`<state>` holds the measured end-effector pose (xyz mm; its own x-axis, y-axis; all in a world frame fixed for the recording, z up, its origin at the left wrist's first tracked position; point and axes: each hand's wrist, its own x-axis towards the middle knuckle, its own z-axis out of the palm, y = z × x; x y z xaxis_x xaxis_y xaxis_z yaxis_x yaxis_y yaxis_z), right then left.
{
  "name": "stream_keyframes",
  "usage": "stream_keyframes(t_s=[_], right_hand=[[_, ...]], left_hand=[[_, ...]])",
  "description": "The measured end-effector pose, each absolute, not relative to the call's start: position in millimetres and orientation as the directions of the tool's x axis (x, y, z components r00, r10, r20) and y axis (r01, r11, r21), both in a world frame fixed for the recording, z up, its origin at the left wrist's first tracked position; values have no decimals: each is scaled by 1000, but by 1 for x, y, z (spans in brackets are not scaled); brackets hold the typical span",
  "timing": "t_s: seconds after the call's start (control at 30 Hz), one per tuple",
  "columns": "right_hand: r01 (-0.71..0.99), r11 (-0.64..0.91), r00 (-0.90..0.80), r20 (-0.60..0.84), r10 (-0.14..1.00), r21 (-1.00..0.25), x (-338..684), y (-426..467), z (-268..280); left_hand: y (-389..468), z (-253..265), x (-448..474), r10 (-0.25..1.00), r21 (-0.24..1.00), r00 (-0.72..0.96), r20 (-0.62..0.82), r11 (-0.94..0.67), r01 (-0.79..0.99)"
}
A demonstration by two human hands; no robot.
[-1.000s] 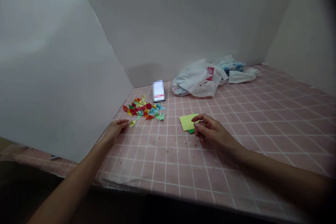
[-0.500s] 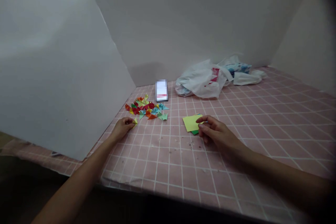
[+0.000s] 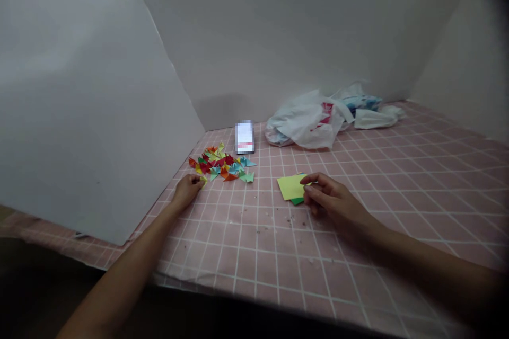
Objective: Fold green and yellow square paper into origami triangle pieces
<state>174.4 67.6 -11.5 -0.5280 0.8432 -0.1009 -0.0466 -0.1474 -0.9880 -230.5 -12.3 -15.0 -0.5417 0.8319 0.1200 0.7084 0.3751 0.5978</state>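
At the near left edge of a heap of small folded paper cranes (image 3: 222,163), my left hand (image 3: 186,191) pinches a small yellow paper crane (image 3: 204,181). That piece is largely covered by the fingertips. The heap mixes red, orange, yellow, green and light blue. My right hand (image 3: 328,194) is at the right edge of a small stack of square paper, its index finger and thumb apart and curved. A yellow sheet (image 3: 289,187) tops the stack, and a green sheet (image 3: 296,201) pokes out below it. Whether the right fingertips touch the paper is unclear.
A phone (image 3: 244,137) with a lit, blurred screen stands behind the cranes. Crumpled white plastic bags (image 3: 304,119) lie at the back. White panels (image 3: 99,90) rise at the left, back and right. Small specks dot the pink checked tablecloth (image 3: 262,259).
My left hand has shifted slightly toward the crane heap with the yellow piece. My right hand has drawn a little to the right along the paper stack's edge.
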Motion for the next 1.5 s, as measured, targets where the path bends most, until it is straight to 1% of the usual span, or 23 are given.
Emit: stream_keyframes(t_s=[0.1, 0.2, 0.33, 0.43, 0.47, 0.53, 0.63, 0.73, 0.83, 0.9, 0.97, 1.07, 1.1, 1.2, 1.3, 1.4, 1.5], right_hand=[[-63, -88, -482, -47, 875, -994, 175, 73, -11], [-92, -38, -473, 10, 881, -995, 178, 77, -5], [-52, 3, -456, 26, 889, -999, 182, 80, 4], [-42, 86, -432, 96, 897, -995, 184, 84, 6], [-20, 131, -415, 128, 901, -991, 185, 87, 5], [85, 266, -401, 211, 891, -960, 186, 93, 3], [253, 440, -458, 295, 839, -862, 187, 104, 1], [356, 528, -574, 266, 775, -771, 187, 111, -2], [410, 583, -623, 252, 741, -701, 186, 110, -6], [430, 600, -633, 249, 733, -675, 185, 106, -9], [429, 608, -636, 255, 729, -668, 185, 103, -12], [415, 610, -628, 273, 729, -675, 184, 101, -15], [409, 606, -617, 283, 735, -682, 184, 101, -15], [408, 589, -580, 300, 757, -698, 184, 101, -16], [407, 567, -548, 305, 779, -716, 184, 101, -15], [401, 546, -534, 297, 792, -735, 184, 99, -14], [375, 541, -539, 298, 788, -753, 183, 99, -15]], left_hand=[[-13, -13, -231, 829, 612, -543, 136, 361, 704], [-15, -11, -230, 830, 642, -537, 148, 333, 691], [-20, -4, -228, 837, 683, -525, 151, 296, 668], [-26, 5, -225, 818, 692, -542, 193, 278, 666], [-27, 10, -224, 805, 694, -550, 222, 266, 669], [-26, 18, -217, 771, 695, -567, 291, 237, 679], [-18, 27, -197, 757, 702, -551, 351, 176, 690], [-6, 32, -171, 805, 711, -475, 354, 99, 696], [3, 37, -156, 820, 704, -435, 373, 56, 708], [5, 42, -161, 770, 684, -491, 408, 98, 723], [2, 44, -176, 705, 668, -571, 420, 185, 721], [-10, 40, -204, 603, 639, -697, 389, 368, 675], [-14, 37, -211, 594, 626, -721, 358, 421, 657], [-25, 23, -223, 627, 584, -729, 274, 494, 644], [-27, 10, -222, 690, 560, -687, 226, 485, 672], [-21, 0, -218, 728, 536, -654, 207, 474, 698], [-15, -8, -216, 735, 527, -641, 222, 463, 713]])
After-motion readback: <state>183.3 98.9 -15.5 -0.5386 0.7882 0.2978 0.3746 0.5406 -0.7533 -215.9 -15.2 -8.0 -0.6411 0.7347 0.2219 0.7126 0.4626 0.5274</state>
